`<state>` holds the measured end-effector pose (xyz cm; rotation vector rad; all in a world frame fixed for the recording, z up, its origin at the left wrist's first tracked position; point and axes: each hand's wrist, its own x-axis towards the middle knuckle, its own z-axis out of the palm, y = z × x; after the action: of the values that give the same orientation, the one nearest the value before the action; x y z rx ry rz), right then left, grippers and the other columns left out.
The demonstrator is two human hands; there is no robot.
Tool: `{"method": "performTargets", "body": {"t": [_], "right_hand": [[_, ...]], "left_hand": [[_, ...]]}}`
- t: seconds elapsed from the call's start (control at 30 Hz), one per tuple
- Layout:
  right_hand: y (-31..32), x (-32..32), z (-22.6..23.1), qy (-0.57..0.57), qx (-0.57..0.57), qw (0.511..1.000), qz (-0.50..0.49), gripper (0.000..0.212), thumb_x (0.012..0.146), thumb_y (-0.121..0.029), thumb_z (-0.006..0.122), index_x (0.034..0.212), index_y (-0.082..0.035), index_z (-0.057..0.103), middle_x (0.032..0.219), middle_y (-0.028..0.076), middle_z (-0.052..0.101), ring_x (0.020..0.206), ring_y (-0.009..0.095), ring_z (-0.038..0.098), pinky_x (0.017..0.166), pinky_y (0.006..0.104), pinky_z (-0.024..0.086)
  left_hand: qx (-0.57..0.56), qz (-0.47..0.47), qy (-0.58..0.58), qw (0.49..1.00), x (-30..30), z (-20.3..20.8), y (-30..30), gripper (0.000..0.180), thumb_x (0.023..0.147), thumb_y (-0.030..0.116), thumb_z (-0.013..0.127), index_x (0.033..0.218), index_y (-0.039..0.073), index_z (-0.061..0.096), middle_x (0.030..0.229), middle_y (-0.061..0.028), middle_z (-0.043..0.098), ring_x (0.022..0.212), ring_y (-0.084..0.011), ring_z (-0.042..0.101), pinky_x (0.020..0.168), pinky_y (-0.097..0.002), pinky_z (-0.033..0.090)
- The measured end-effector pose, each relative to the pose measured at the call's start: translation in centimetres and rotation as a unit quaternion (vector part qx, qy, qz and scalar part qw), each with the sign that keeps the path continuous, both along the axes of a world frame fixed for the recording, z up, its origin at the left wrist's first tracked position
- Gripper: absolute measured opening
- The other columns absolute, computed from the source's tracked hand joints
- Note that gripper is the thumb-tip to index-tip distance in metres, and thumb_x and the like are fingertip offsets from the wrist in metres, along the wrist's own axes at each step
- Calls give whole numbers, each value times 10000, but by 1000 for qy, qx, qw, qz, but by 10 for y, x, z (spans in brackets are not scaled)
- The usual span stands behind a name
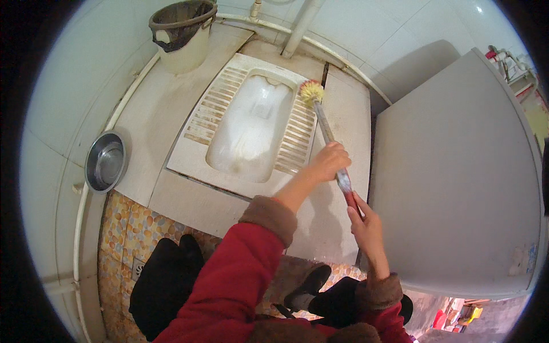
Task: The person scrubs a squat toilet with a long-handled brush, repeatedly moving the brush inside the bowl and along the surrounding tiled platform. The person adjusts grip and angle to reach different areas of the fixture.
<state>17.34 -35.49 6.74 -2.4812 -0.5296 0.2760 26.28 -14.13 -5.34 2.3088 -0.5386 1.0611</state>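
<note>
One held brush (pixel 324 122), squat toilet (pixel 249 134), pale platform (pixel 146 123), tiled walls (pixel 63 114)

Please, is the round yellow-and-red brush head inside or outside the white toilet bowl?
Outside: the brush head appears over the ribbed right side of the toilet, beside its bowl.

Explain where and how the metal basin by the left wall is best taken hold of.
Probably by pinching the metal basin at the right of its rim, coming from the right: its round mouth shows open, leaving that lip exposed, while the wall and pipe crowd its left. The left hand and right hand both grip the brush, so one would need freeing.
</note>
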Motion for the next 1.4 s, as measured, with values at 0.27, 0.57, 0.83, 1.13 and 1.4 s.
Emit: {"method": "performTargets", "body": {"t": [0.27,0.57,0.83,1.13,1.4], "right_hand": [[-18,-43,18,-77,-18,995,62,445,970,-164,634,1406,-94,579,1044,199,724,885,267,693,791,353,537],[55,12,3,-107,-56,989,87,476,953,-266,633,1420,-200,571,886,253,701,813,436,691,735,467,546],[61,-2,10,-106,2,990,92,428,942,-235,645,1363,-161,620,918,235,713,842,410,704,745,453,553],[138,20,-28,-126,20,982,142,435,928,-227,651,1358,-171,622,918,231,716,848,408,708,749,468,552],[88,-5,10,-171,-17,979,113,420,917,-242,674,1332,-182,642,900,202,725,797,400,703,724,477,547]], "left_hand": [[-65,-9,-14,998,-33,-10,-35,176,625,107,739,726,135,598,769,-55,587,878,-301,576,912,-446,435],[-108,58,43,992,8,-6,41,148,688,69,701,780,95,587,860,-72,588,1023,-304,576,1060,-499,379],[-181,150,-30,972,-24,-9,39,162,700,57,709,817,92,602,942,-89,611,1104,-333,573,994,-493,404],[-161,190,-92,964,-23,-27,136,212,674,125,747,783,62,577,878,-132,599,1009,-385,577,886,-473,459],[-185,130,-60,972,-18,-14,59,219,704,66,761,819,66,575,954,-132,601,1092,-393,554,927,-464,455]]}}
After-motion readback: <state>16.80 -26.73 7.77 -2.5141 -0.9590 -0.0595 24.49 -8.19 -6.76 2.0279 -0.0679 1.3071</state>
